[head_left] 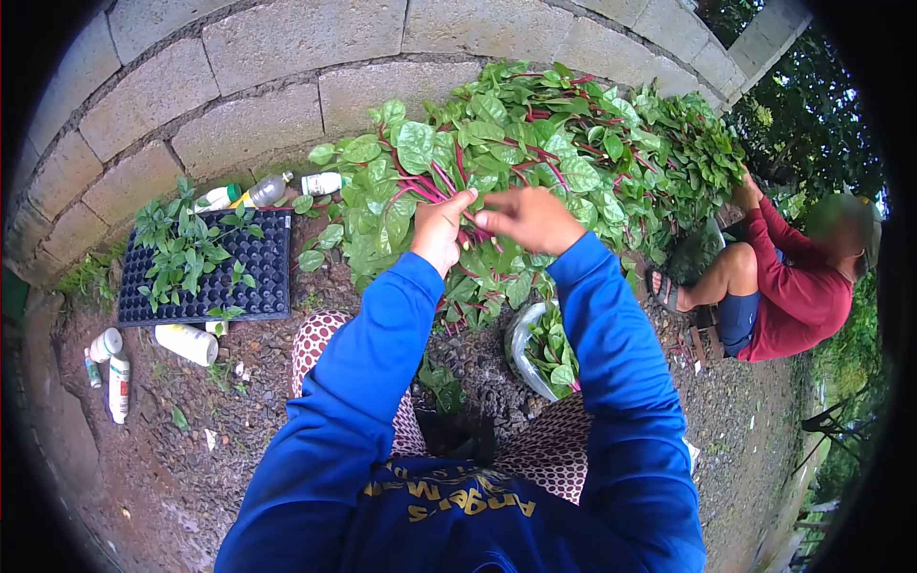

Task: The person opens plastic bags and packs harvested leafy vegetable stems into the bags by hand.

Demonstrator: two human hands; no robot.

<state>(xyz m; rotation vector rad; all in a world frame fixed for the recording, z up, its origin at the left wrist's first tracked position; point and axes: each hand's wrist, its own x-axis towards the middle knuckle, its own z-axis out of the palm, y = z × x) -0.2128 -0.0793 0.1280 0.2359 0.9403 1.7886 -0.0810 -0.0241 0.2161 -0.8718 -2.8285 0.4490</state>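
Observation:
My left hand (441,234) is closed around a bunch of red-stemmed Malabar spinach (420,158), its leaves fanning out away from me and the pink stem ends coming out below the fingers. Close by on its right, my right hand (533,220) has curled fingers, the tips at the stems of the bunch. Whatever those fingers pinch is too small to make out. A large heap of the same leafy greens (583,172) lies under and beyond both hands, along the wall.
A concrete block wall (267,62) curves behind the heap. To the left are a black seedling tray (272,267) with seedlings and several bottles, one a white bottle (187,344). A plastic bag (523,346) of greens stands near my knees. Another person (798,286) sits right, hand at the heap.

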